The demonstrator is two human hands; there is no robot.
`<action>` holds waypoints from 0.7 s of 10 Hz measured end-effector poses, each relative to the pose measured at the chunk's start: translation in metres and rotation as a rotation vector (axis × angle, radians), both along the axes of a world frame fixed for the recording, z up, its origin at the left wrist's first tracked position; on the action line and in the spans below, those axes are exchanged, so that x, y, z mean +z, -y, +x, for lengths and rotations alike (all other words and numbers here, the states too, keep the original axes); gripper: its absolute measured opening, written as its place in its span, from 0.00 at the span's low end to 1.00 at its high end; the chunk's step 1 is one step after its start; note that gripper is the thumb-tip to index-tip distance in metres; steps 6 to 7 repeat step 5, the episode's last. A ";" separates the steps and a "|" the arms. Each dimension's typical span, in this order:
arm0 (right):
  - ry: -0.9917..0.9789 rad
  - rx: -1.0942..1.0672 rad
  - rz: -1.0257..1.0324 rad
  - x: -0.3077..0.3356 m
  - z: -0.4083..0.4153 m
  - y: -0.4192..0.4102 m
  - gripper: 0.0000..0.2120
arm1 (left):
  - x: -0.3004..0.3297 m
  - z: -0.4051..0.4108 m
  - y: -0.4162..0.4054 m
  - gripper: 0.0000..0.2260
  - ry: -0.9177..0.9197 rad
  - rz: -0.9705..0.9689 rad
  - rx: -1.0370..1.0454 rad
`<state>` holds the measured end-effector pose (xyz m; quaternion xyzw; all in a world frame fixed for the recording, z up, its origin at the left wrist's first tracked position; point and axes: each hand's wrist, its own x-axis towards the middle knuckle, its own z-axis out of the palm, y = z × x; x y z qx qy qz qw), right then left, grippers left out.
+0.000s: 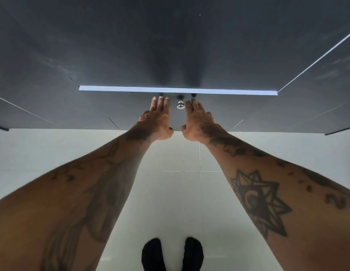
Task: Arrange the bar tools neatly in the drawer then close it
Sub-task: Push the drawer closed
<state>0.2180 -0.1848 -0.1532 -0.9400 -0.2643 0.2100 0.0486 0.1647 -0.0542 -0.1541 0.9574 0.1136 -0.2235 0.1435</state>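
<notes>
Evidently the drawer front [142, 114], directly ahead under the dark counter [170, 45], is rigid and should slide easily, so both the left hand [156, 122] and right hand [197, 124] lie flat, fingers extended, flanking its small metal knob [180, 105].

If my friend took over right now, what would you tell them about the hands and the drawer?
Left hand: open, flat on the drawer front, left of the knob.
Right hand: open, flat on it too, right of the knob.
Neither hand holds anything.
The bar tools are out of sight.
A pale strip shows along the drawer's top edge; whether it is fully shut is unclear.
Left: push until flush.
</notes>
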 end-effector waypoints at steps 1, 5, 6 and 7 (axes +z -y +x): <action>-0.094 0.001 -0.017 -0.007 0.005 -0.004 0.42 | -0.004 0.018 -0.001 0.46 -0.057 -0.035 0.034; -0.018 0.085 -0.028 0.029 0.000 -0.001 0.42 | 0.028 0.000 0.002 0.44 0.076 -0.004 -0.003; -0.018 0.085 -0.028 0.029 0.000 -0.001 0.42 | 0.028 0.000 0.002 0.44 0.076 -0.004 -0.003; -0.018 0.085 -0.028 0.029 0.000 -0.001 0.42 | 0.028 0.000 0.002 0.44 0.076 -0.004 -0.003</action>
